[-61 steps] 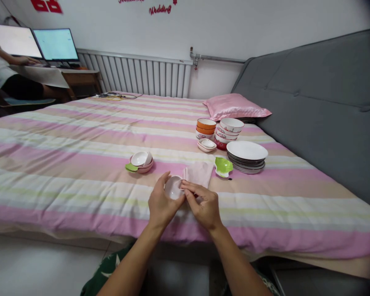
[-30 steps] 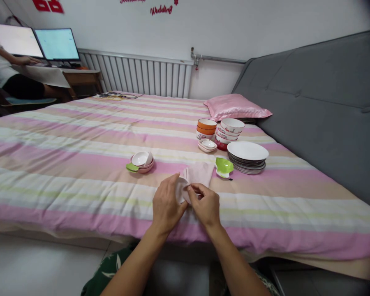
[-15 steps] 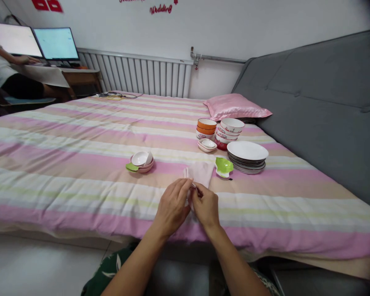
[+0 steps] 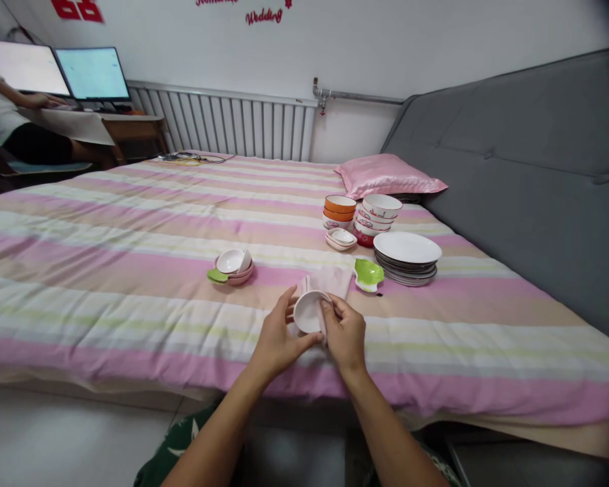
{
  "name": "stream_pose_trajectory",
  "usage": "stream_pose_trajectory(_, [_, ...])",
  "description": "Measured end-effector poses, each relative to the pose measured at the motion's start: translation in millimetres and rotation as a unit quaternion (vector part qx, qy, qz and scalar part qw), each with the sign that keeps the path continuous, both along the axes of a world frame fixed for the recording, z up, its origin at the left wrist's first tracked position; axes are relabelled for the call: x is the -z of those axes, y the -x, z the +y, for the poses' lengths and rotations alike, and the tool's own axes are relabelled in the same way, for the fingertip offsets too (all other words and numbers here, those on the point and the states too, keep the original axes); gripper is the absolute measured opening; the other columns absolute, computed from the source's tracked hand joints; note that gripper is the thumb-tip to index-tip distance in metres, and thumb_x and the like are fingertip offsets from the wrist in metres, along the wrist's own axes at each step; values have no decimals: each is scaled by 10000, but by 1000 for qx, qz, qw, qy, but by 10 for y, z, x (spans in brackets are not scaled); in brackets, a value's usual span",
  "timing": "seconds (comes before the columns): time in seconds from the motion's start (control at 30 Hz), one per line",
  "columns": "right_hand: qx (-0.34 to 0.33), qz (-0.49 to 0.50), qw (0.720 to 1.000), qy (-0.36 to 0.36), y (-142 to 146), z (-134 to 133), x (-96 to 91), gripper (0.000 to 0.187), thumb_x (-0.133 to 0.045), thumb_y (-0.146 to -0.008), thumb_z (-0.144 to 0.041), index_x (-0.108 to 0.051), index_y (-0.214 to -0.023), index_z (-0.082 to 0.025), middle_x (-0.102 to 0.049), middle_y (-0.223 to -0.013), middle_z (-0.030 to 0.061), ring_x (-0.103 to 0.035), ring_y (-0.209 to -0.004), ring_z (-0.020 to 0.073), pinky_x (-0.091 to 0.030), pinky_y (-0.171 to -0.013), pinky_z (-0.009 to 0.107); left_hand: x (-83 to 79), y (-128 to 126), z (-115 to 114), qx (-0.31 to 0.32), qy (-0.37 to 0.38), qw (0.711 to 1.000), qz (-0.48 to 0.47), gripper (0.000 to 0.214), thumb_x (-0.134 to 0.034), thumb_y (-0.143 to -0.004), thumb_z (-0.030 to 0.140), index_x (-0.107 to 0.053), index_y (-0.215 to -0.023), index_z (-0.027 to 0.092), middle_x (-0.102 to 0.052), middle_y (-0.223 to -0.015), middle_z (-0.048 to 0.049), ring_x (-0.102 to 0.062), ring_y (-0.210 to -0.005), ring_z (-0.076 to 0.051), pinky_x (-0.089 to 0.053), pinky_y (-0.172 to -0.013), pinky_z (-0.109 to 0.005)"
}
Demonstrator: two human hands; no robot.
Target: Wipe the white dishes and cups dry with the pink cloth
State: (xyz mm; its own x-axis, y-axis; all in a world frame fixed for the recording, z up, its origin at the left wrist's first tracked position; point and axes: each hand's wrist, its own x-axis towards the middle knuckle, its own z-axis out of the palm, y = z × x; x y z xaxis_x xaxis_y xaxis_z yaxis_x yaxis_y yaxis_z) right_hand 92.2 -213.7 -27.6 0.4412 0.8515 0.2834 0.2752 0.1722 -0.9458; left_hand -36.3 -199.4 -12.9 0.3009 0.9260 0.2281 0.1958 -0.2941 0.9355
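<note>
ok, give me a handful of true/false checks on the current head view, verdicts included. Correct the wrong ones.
1. The left hand holds a small white bowl. True.
2. The right hand holds nothing. False: it grips part of a pale pink cloth at the bowl's rim.
3. A green leaf-shaped dish sits between the cloth and the plate stack. True.
4. The top plate of that stack is orange. False: it is white.
5. The pink pillow is on the floor. False: it lies on the striped bedspread, beyond the stacked bowls.
6. Two screens show at the upper left. True.
</note>
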Motion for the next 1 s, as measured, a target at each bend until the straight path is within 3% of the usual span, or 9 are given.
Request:
stream_pose_trajectory(0.1, [7, 51, 999, 3, -4, 3, -11, 286, -517, -811, -353, -637, -968, -147, -711, -933, 110, -668, -847, 217, -515, -743, 308, -59, -18, -23, 62, 163, 977, -120, 561, -690, -693, 337, -522, -1170, 95, -634, -1050, -151, -623, -883, -233, -504, -785, -370])
stream_pose_trajectory(0.27, [20, 100, 995, 13, 0, 1, -27, 277, -569, -777, -389, -495, -932, -172, -703, -759, 70, -656, -641, 176, -493, -560, 252, -128, -15, -59, 82, 229, 947, -208, 373, -705, -696, 302, -650, -995, 86, -682, -890, -98, -617, -775, -179, -498, -753, -306])
stream_pose_trajectory(0.5, [17, 90, 995, 32, 4, 19, 1, 282, -602, -739, -444, -459, -784, -205, -623, -671, 3, -602, -598, 152, -447, -532, 231, -99, -13, -46, 74, 218, 944, -237, 369, -733, -670, 269, -662, -996, 111, -693, -927, -94, -625, -811, -185, -500, -766, -303])
stream_pose_trajectory(0.7, [100, -30, 993, 52, -17, 2, -31, 339, -625, -700, -507, -507, -659, -192, -560, -589, -11, -536, -552, 140, -411, -545, 237, -98, -19, -42, 61, 201, 948, -241, 375, -731, -672, 242, -656, -1018, 118, -687, -1012, -100, -624, -883, -188, -487, -794, -282])
stream_pose_trajectory(0.83, [51, -12, 995, 83, -9, -26, -74, 372, -585, -735, -524, -603, -625, -168, -616, -570, 23, -559, -537, 151, -397, -513, 232, -89, -37, -29, 39, 182, 954, -236, 386, -736, -657, 220, -652, -1017, 109, -679, -1053, -111, -632, -889, -194, -495, -773, -273])
stream_pose_trajectory(1.0, [-26, 116, 990, 74, 10, -19, -40, 367, -612, -721, -501, -681, -738, -141, -652, -584, 31, -552, -477, 140, -397, -451, 221, -40, -39, -10, 25, 127, 967, -220, 488, -723, -666, 209, -595, -1131, 131, -679, -1070, -104, -632, -952, -218, -522, -766, -283])
